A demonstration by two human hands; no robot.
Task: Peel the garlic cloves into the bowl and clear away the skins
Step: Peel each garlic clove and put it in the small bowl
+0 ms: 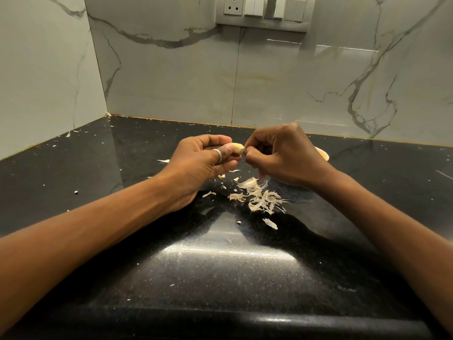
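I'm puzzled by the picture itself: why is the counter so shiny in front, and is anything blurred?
Head view: a broad glare streak lies on the black countertop near its front edge, with dark shadows beside it; the corner of the marble wall leans, a wide-lens effect; the left hand, right hand, garlic clove and garlic skins look sharp.

One left hand (201,165) and one right hand (282,158) are pinching one garlic clove (236,147) — one bowl (323,154) is peeking out behind, and one heap of skins (257,196) is lying mid-counter (220,266).

pale garlic clove (235,147) between both hands, skins (257,196) heaped below
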